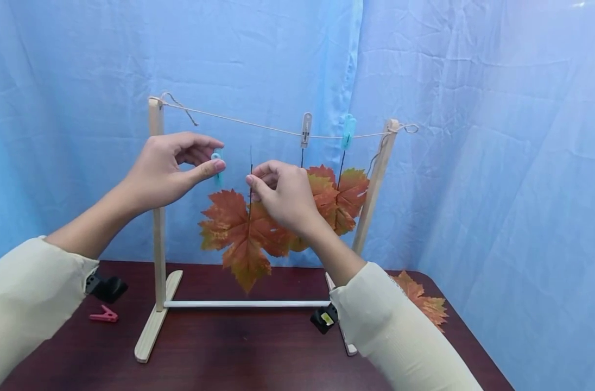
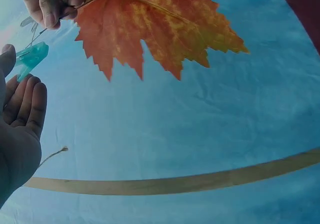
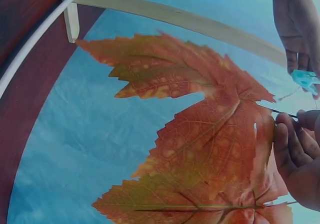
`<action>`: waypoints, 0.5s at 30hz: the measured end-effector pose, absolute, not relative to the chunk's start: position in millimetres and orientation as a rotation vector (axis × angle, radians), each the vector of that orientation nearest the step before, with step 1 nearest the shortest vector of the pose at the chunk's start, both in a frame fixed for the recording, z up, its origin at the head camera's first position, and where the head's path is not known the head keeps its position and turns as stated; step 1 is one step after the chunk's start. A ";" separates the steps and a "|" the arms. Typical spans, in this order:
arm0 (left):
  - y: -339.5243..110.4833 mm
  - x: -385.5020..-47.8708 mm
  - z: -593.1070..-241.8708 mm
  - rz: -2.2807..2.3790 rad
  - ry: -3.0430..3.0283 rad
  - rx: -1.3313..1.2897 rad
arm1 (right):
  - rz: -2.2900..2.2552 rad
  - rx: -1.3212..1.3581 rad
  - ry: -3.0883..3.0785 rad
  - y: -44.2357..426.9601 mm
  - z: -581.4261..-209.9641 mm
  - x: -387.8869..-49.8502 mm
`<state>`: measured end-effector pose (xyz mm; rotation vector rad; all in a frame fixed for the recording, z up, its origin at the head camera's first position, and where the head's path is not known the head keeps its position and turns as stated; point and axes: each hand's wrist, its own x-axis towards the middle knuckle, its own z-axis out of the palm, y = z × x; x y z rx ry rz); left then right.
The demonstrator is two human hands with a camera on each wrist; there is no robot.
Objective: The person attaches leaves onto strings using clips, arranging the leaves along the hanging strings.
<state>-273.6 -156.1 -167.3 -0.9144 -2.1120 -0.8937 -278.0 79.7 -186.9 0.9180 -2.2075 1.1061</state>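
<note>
My left hand (image 1: 168, 168) pinches a teal clothespin (image 1: 218, 165) between thumb and fingers, left of the leaf stem and below the string. In the left wrist view the clothespin (image 2: 32, 58) points toward the stem. With thumb and fingertips, my right hand (image 1: 285, 190) pinches the dark stem of an orange-red artificial maple leaf (image 1: 246, 233), which hangs below that hand. The stem's tip rises above the fingers, beneath the string (image 1: 248, 124). In the right wrist view this leaf (image 3: 210, 129) overlaps another leaf (image 3: 175, 209).
A grey clothespin (image 1: 305, 130) and a second teal clothespin (image 1: 348, 131) hold leaves (image 1: 351, 198) on the string, between wooden posts (image 1: 159, 250). A white rod (image 1: 244, 304) joins the stand's feet. A pink clothespin (image 1: 104, 314) and another leaf (image 1: 422, 298) lie on the dark table (image 1: 229, 353).
</note>
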 end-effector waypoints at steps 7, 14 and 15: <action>-148.4 -276.1 -153.5 -0.939 -2.098 -0.883 | 1.104 0.876 -2.214 79.7 -179.5 -280.1; -137.8 -279.3 -138.2 -1.049 -2.043 -0.833 | 1.120 0.842 -2.210 80.4 -176.0 -284.6; -135.8 -280.2 -135.8 -1.060 -2.036 -0.827 | 1.124 0.835 -2.209 80.6 -175.5 -285.1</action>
